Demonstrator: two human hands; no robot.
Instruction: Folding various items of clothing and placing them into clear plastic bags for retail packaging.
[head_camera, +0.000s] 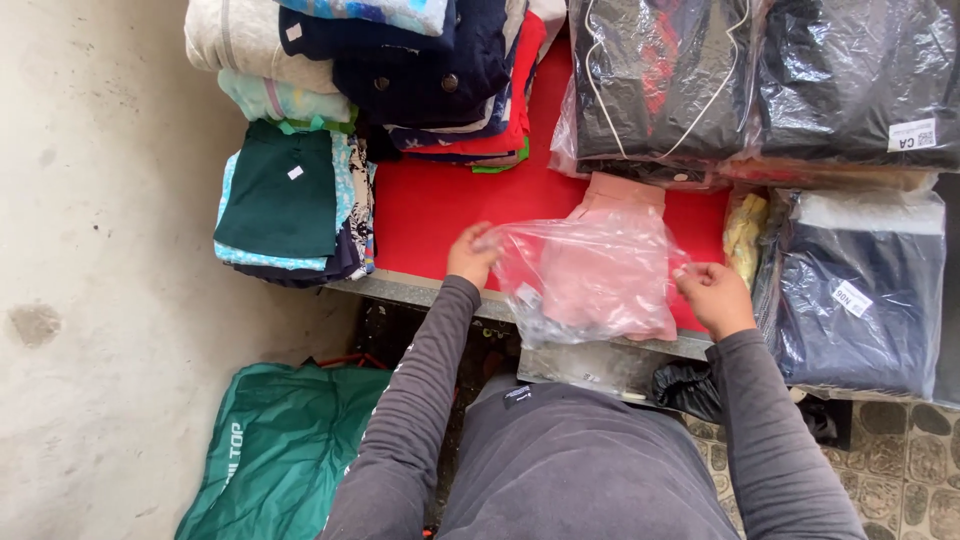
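Right, head view, looking straight down: both hands are on a clear plastic bag (590, 275) at the near edge of the red surface (440, 210). The left hand (472, 255) pinches the bag's left corner, fingers closed on the film; the right hand (712, 292) grips the right side, closed on the plastic too. Half inside the bag sits a folded pink garment (610, 250), its top end poking out towards the middle of the surface.

By the look of it this is a light, soft load: thin crinkly film, probably slippery, with floppy cloth that would sag if lifted by one end. Holding the mouth of the bag at both corners seems the safest grip, or a flat hand under the fold.

Now the packaging. At the far right corner, two bagged dark garments (760, 80), glossy film, one bearing a small white rectangular label (912, 135) at its lower right. Along the right edge, a bagged navy garment (860, 290) with a white tilted label (852, 298). At the far left, unwrapped folded stacks (370, 70), and a green folded piece (282, 185) with a tiny white tag overhanging the left edge. Down on the floor, a green sack (270, 450) with pale lettering.
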